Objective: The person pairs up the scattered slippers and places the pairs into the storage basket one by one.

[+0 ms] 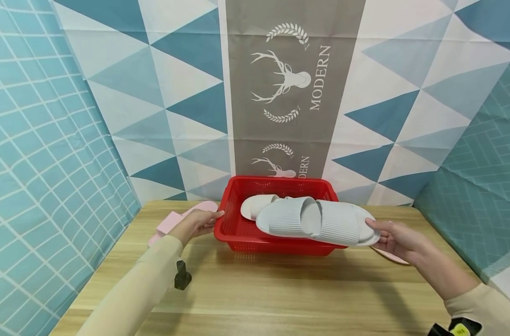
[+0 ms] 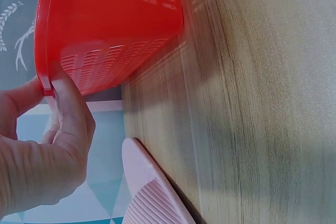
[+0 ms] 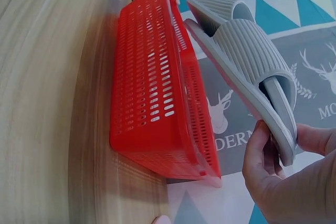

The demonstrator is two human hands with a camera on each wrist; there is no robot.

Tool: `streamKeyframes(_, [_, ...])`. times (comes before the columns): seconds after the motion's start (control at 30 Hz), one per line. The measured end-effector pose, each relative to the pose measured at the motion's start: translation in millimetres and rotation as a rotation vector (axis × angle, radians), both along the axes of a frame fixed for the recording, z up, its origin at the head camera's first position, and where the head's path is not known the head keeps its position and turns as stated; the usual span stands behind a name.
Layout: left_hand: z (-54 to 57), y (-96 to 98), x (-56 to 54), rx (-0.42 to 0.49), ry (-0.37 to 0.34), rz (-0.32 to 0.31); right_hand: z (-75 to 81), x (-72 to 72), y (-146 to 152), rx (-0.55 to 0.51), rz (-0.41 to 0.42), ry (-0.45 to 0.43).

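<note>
Right hand (image 1: 397, 238) grasps 2 grey slippers (image 1: 338, 221) by their right end, thumb on one side, fingers on the other; the pair is tucked together, held over the near part of the basket (image 1: 275, 246). Left hand (image 1: 199, 220) pinches the basket's left rim. 1 white slipper (image 1: 251, 207) shows inside, far left (partly hidden by the grey ones). Basket is on the far part of the desk (image 1: 280, 294). 1 pink slipper (image 1: 171, 221) lies left, behind the left hand.
</note>
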State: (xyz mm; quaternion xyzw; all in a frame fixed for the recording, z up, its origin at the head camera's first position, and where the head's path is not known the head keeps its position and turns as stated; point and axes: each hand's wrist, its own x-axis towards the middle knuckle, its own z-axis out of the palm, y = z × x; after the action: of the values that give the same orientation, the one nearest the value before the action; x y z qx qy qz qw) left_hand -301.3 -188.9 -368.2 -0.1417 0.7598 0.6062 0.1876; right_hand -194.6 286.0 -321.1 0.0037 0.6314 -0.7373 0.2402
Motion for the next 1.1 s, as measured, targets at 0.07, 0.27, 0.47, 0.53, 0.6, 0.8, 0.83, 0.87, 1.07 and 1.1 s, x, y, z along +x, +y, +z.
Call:
streamKeyframes(0.07, [0.0, -0.1, -0.2, -0.003, -0.003, 0.003, 2.8, -1.5, -1.2, 0.033, -0.013, -0.001])
streamKeyframes(0.27, [0.3, -0.2, 0.6, -0.014, -0.012, 0.000, 9.9, -7.2, -5.7, 0.135, -0.036, 0.012])
streamKeyframes(0.47, [-1.8, -0.4, -0.1, -0.025, -0.014, -0.004, 16.0, -12.1, -10.0, 0.166, -0.037, 0.017])
streamKeyframes(0.53, [-2.3, -0.9, -0.2, -0.033, -0.015, -0.005, 17.3, -14.2, -12.1, 0.171, -0.039, 0.019])
streamKeyframes(0.6, [-2.2, -1.4, -0.4, -0.036, -0.013, -0.006, 18.4, -17.0, -14.3, 0.184, -0.038, 0.024])
streamKeyframes(0.8, [-0.9, -1.5, -1.5, -0.005, -0.001, -0.016, 24.6, -25.3, -22.4, 0.243, -0.040, 0.065])
streamKeyframes(0.83, [-0.7, -1.1, -1.6, -0.001, 0.001, -0.016, 26.1, -26.3, -23.9, 0.250, -0.047, 0.065])
streamKeyframes(0.87, [-0.7, -0.8, -1.8, -0.002, 0.003, -0.016, 27.4, -27.5, -25.3, 0.256, -0.056, 0.061])
streamKeyframes(1.07, [-0.4, 0.7, -0.6, -0.011, 0.017, -0.010, 34.6, -33.1, -34.6, 0.263, -0.085, 0.036])
streamKeyframes(1.1, [-0.1, 1.0, -0.2, -0.013, 0.020, -0.010, 35.6, -34.0, -36.0, 0.260, -0.088, 0.031])
